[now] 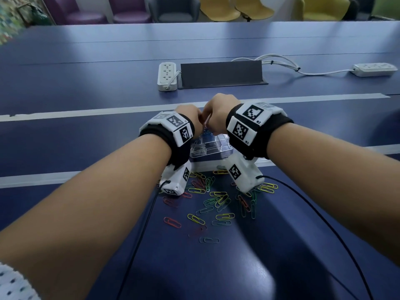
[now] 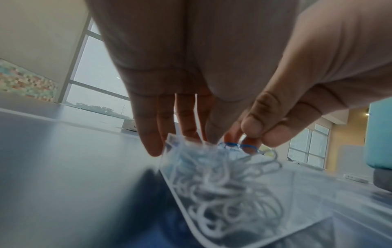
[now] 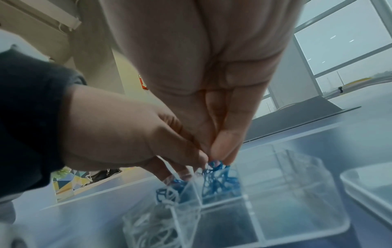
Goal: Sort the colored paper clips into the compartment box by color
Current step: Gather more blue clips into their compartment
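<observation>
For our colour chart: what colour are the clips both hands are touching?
Blue clips, clearest in the right wrist view.

An office meeting room: a long blue counter (image 1: 86,72) carries power strips (image 1: 167,76) and faces rows of chairs (image 1: 174,8) beside large windows (image 2: 93,70).

hands (image 1: 187,118): 2 | compartment box (image 1: 213,146): 1 | power strips (image 1: 167,76): 2

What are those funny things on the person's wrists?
Each bare arm wears a black wrist band carrying white blocks printed with black square codes. A white camera box hangs under each wrist, trailing a thin black cable. No sleeves or gloves.
</observation>
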A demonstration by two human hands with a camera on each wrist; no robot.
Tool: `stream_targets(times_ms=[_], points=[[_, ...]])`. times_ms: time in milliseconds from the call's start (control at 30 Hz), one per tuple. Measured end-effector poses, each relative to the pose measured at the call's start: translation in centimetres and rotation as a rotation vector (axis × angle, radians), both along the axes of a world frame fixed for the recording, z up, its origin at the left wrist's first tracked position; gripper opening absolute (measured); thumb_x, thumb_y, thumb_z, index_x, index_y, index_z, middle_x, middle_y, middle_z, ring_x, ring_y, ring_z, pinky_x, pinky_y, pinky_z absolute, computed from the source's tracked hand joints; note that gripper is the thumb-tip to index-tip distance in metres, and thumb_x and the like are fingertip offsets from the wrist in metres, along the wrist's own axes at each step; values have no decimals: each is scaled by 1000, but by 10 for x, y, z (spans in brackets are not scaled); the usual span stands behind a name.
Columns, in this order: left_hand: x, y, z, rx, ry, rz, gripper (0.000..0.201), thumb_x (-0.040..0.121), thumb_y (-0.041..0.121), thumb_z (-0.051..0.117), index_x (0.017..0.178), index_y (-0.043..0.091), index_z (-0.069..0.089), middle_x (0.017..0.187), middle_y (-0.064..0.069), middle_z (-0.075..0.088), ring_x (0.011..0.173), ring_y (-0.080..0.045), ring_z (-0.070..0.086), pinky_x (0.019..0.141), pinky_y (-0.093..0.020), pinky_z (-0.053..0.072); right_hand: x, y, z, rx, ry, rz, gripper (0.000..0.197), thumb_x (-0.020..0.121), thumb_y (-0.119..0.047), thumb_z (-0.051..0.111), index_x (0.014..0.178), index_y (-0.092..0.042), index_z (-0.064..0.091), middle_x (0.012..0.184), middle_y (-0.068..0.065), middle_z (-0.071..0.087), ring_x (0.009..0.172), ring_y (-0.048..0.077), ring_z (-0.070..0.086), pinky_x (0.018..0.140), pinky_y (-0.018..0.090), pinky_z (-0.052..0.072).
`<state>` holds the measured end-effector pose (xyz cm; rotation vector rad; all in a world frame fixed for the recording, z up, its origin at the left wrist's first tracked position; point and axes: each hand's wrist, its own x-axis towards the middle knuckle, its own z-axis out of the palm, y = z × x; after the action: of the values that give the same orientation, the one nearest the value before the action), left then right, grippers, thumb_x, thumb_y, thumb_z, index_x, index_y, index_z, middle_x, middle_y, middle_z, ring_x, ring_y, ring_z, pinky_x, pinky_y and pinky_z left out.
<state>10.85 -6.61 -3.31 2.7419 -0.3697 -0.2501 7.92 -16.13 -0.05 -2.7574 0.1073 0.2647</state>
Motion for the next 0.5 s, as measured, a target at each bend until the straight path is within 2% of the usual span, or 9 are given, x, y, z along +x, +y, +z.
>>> stream_targets(times_ms=[67,133,267,300,367,433,500], points=[[0,2,3,-17,7,3,25,90,16,51,105,17,71,109,-8,69,90,-23,59,73,-26,40,0,-2,2,51,-18,-15,30,85,-6,56,109,-14,72,109,12,71,99,25,67,87,31,54],[0,4,5,-28,9,-7,25,90,17,53,106,19,71,110,-7,69,92,-22,60,74,-26,41,2,-4,2,69,-29,-15,29,84,-5,57,107,-15,73,106,12,72,99,26,68,90,35,55],[-3,6,6,-20,19,-35,20,85,17,60,99,20,74,105,-5,72,96,-22,64,75,-26,47,5,-6,-3,7,4,36,28,85,-7,59,106,-18,74,107,9,72,90,24,66,81,31,55],[-3,6,5,-20,13,-41,20,85,15,59,98,20,73,106,-4,72,98,-22,64,77,-27,48,5,-7,-5,-15,12,51,27,85,-9,59,106,-19,74,107,8,72,90,24,65,78,30,53],[-5,8,5,-28,-7,-46,20,85,16,60,101,23,70,109,-3,70,100,-21,63,78,-26,47,5,-9,-7,-27,2,78,27,85,-10,59,105,-21,74,107,6,72,96,24,65,80,29,51],[-7,10,6,-36,-36,-57,22,85,20,61,105,24,67,109,-2,68,97,-20,62,77,-25,46,2,-14,-5,-9,-28,100,26,85,-10,61,103,-23,74,105,2,72,99,22,65,86,29,52],[-11,13,8,-49,-80,-79,20,84,22,61,103,22,66,101,-1,68,86,-17,59,75,-24,44,-3,-21,-2,7,-43,123,24,84,-13,63,102,-25,74,98,-2,71,96,19,64,88,30,52]])
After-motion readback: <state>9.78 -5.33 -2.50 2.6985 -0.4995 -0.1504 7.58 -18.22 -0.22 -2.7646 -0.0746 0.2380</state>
